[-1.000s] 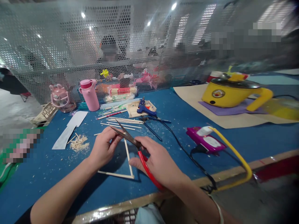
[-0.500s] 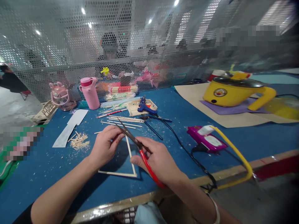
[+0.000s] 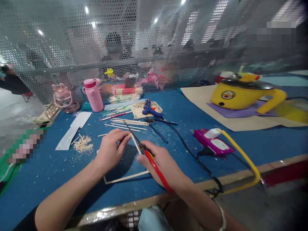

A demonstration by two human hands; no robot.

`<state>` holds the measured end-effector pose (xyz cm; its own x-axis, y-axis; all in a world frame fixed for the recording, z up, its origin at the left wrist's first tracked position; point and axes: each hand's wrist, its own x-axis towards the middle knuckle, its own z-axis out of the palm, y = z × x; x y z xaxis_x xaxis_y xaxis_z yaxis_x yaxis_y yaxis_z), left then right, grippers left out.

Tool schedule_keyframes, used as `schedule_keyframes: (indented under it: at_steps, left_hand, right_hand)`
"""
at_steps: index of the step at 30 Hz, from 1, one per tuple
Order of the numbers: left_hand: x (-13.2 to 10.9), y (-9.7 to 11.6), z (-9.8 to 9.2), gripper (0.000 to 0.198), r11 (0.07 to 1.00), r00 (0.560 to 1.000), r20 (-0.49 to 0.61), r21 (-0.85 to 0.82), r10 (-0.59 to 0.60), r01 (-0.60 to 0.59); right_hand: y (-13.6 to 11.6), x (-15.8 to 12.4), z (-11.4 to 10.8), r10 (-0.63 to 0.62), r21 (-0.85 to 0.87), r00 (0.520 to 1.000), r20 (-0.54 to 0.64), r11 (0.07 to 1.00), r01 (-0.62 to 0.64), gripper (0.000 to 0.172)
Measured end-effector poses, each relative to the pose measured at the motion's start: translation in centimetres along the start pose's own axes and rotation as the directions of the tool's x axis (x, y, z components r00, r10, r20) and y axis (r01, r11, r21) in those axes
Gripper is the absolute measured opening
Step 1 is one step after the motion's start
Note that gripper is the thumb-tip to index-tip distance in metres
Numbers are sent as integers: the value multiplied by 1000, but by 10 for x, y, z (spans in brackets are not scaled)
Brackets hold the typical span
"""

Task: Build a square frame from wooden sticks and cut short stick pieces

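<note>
My left hand (image 3: 112,146) pinches a corner of a thin wooden stick frame (image 3: 126,177), held just above the blue table. My right hand (image 3: 160,160) is wrapped round red-handled scissors (image 3: 154,165), whose blades point up and left past that corner and look closed. The right thumb lies close to the frame's right side; whether it presses on it I cannot tell. Part of the frame is hidden behind my left hand. Beyond the hands lie several loose wooden sticks (image 3: 127,121) and blue-handled pliers (image 3: 157,132).
A blue glue gun (image 3: 151,110) rests on a small wooden stick tray (image 3: 137,112). Stick scraps (image 3: 83,143) lie left, near white paper (image 3: 73,131). A pink bottle (image 3: 93,98) stands behind. Right are a purple power strip (image 3: 213,144), its yellow cord, and a yellow pot (image 3: 240,94).
The stick frame has turned and shifted in my hands, so its lower left corner now shows. The scissor blades have closed together and moved slightly right of the held corner.
</note>
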<state>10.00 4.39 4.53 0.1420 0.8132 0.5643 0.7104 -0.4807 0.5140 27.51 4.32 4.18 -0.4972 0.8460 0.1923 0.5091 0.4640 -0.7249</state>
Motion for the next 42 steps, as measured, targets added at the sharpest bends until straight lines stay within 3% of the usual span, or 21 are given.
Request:
schedule_keyframes:
  at_steps: [15,26,29,31,35,38,42]
  left_hand:
    - [-1,0,0,21,1000,1000,13,10,0,0]
    - [-1,4,-2,25,991,996,81,127,29,-39]
    - [5,-3,-5,24,986,979,200,165,-38,5]
    - [10,-13,-2,24,980,941,324,198,-98,34]
    - [19,-35,12,26,977,868,478,212,-132,32]
    - [22,-47,12,23,983,884,463,181,-65,-23]
    - [10,-64,-21,31,954,932,334,299,-137,33]
  right_hand:
    - [3,-3,-1,1,81,999,34,997,-4,38]
    - [6,-4,-3,4,87,999,39,996,-7,43]
    - [11,-1,-10,89,-15,996,-21,996,-89,44]
    - [17,0,-15,181,-135,981,-65,973,-189,37]
    - [31,-4,-21,318,-391,948,-19,870,-300,27]
    - [38,-10,-25,350,-514,936,21,807,-291,29]
    - [49,-16,-36,399,-594,917,-2,737,-322,31]
